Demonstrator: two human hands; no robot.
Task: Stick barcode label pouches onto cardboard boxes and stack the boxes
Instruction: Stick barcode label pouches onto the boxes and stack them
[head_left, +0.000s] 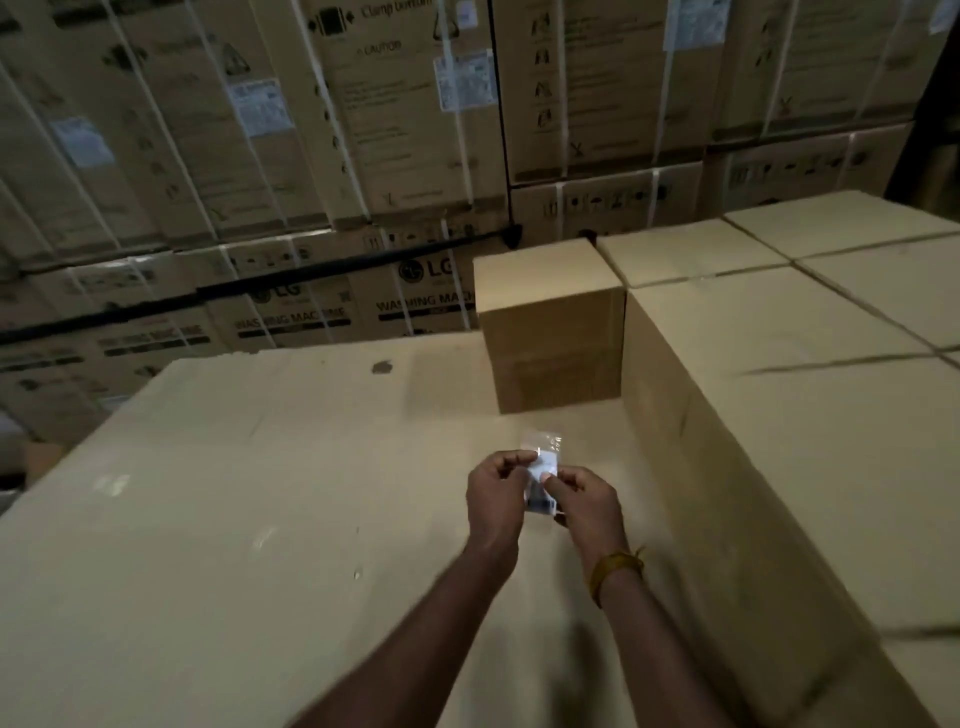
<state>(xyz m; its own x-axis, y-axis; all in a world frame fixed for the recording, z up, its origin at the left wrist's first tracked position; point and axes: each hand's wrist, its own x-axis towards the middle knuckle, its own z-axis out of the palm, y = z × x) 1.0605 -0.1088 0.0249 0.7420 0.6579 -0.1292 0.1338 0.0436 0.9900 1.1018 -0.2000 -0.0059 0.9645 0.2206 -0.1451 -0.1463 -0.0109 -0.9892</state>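
both hands pinching pouch, barcode label inside

- A warehouse or storeroom is shown.
- The upper half of the frame is filled by strapped appliance cartons, stacked high and printed "LG" and "WASHING MACHINE".
- Plain sealed cardboard boxes are stacked in rows at the right.
- A broad cardboard sheet covers the lower left.

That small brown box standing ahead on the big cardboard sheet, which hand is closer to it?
Right, narrowly. The right hand is almost straight below the box; the left hand sits a bit further left. Both pinch the label pouch, well short of the box.
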